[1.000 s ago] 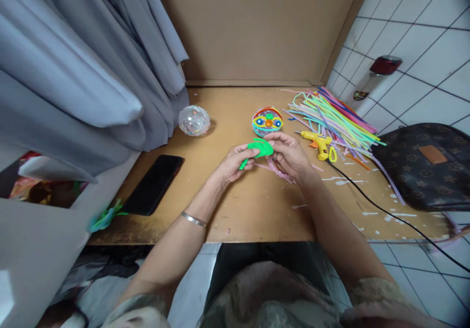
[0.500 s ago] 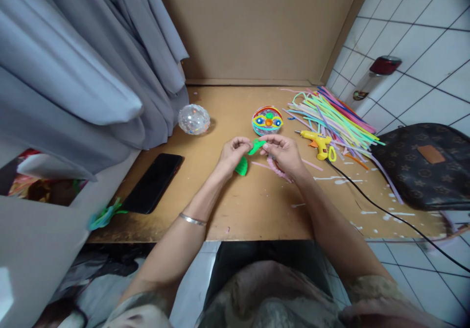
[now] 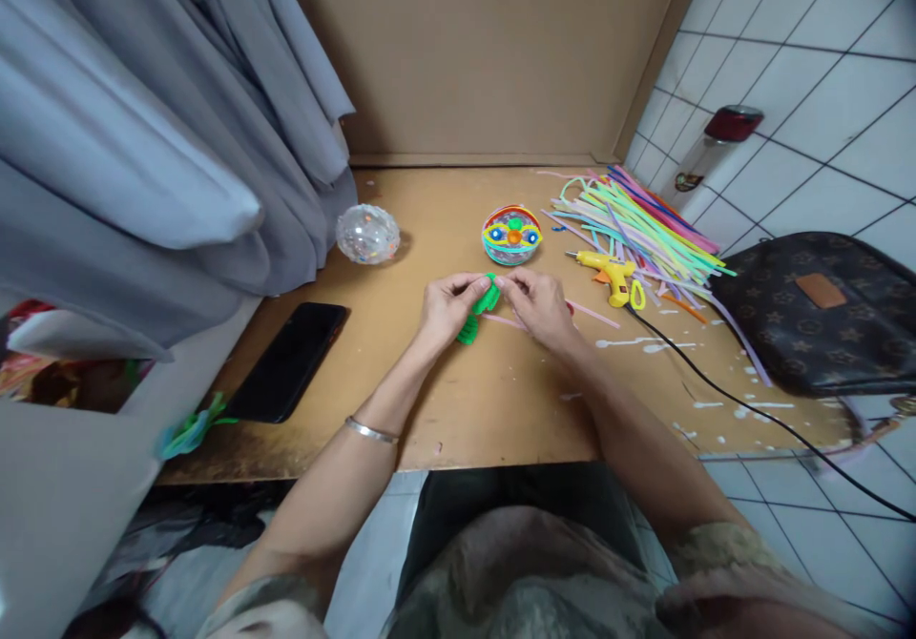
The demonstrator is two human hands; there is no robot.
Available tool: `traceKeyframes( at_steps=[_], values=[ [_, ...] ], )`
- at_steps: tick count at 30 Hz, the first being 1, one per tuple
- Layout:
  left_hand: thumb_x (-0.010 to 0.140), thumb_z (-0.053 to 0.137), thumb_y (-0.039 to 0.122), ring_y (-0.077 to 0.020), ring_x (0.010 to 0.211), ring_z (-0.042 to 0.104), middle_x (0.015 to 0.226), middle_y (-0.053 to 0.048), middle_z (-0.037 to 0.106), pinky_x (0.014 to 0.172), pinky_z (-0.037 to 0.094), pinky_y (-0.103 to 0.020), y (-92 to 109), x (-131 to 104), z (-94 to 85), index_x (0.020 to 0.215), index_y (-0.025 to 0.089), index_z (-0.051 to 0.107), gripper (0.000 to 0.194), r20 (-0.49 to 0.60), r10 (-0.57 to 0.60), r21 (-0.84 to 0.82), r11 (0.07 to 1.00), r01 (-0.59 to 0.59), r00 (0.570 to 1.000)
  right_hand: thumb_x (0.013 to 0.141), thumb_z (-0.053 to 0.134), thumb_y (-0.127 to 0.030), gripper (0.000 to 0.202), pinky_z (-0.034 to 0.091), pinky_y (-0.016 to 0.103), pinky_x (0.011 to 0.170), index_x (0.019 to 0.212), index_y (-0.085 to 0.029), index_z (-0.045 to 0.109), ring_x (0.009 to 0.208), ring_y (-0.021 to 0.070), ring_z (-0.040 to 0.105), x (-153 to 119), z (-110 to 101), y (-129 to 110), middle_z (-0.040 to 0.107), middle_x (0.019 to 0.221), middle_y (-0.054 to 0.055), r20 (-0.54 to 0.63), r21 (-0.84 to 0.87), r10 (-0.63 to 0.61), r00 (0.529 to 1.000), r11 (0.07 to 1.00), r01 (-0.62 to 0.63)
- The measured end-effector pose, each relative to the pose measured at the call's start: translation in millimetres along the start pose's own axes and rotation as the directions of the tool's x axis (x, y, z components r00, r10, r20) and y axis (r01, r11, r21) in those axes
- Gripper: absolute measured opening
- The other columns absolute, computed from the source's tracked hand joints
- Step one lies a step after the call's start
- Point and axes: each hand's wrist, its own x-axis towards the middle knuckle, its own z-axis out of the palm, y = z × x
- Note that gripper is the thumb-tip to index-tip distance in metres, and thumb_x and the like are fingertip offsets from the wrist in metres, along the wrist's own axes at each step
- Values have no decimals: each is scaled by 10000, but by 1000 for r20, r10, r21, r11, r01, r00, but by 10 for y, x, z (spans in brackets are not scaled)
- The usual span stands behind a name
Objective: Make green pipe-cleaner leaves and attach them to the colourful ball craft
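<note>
Over the middle of the wooden table, my left hand and my right hand meet at the fingertips, both closed on a bright green fuzzy piece. A second green part hangs just below my left fingers; whether it joins the first I cannot tell. Beyond my hands stands a round clear ornament with red, yellow and blue trim and an orange centre. Pink stems lie beside and partly under my right hand.
A clear ball sits at the back left, a black phone at the left. To the right are a yellow glue gun with its cord, a pile of coloured stems and a dark bag.
My hands have drawn closer together around the green piece, and the right one has turned over it. The pink coiled piece near my right hand is now mostly hidden. The view has shifted slightly.
</note>
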Motion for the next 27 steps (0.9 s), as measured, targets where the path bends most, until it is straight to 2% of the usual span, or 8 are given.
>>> traceKeyframes(
  at_steps=[4,8,10,13,16,18,23,27],
  values=[
    [700,795,346,-107,529,521,596,-18,653,489,392,-217,37,15,-15,698,157,752,194,-82,-32,-75,997,26,996,912,533,-349,249,409,308,644,798,-196,693,658,196,598,64,-245,-10,670,684,41,-62,-283,39,997,958,-55],
    [689,792,345,-90,499,484,548,6,607,468,367,-208,49,24,-18,676,155,728,201,-87,-74,-151,987,60,993,813,648,-243,93,383,321,612,770,-187,707,704,251,641,14,-371,27,720,758,123,135,-701,200,970,712,-49],
    [696,789,362,-81,485,468,540,8,599,459,348,-203,42,24,-16,668,151,716,225,-66,-91,-175,981,79,994,845,625,-267,143,376,321,603,829,-167,726,740,263,665,-43,-365,36,736,822,158,223,-785,265,938,619,11],
    [707,791,364,-70,477,461,534,10,595,476,353,-200,33,31,-14,659,143,701,244,-34,-76,-206,976,67,997,878,561,-231,200,384,312,622,960,-164,731,814,257,690,-93,-334,44,750,974,170,286,-803,270,919,591,76],
    [705,789,327,-66,472,465,539,17,608,478,352,-201,35,51,-14,731,136,727,202,-49,-98,-242,967,83,994,869,566,-244,237,407,319,642,1030,-182,729,852,274,698,-96,-339,82,749,1022,168,267,-785,283,921,618,37],
    [689,799,296,-64,468,471,564,18,630,467,338,-201,35,69,-15,786,135,737,198,-78,-141,-265,957,116,987,840,607,-263,303,440,334,678,1108,-180,720,894,292,697,-96,-370,145,750,1041,164,224,-729,235,946,685,2],
    [666,834,331,-58,448,459,560,28,613,455,303,-205,15,87,-21,833,134,723,281,-64,-153,-304,944,127,986,729,693,-217,497,521,351,784,1223,-169,694,888,243,695,-102,-436,357,748,1035,105,143,-351,95,985,936,-39],
    [650,833,373,-83,463,475,536,23,581,462,310,-225,18,73,-36,786,146,692,300,4,-161,-336,929,153,987,732,686,-235,455,537,358,748,1180,-166,730,785,214,680,-88,-406,432,723,936,86,65,-122,3,998,993,5]
  ],
)
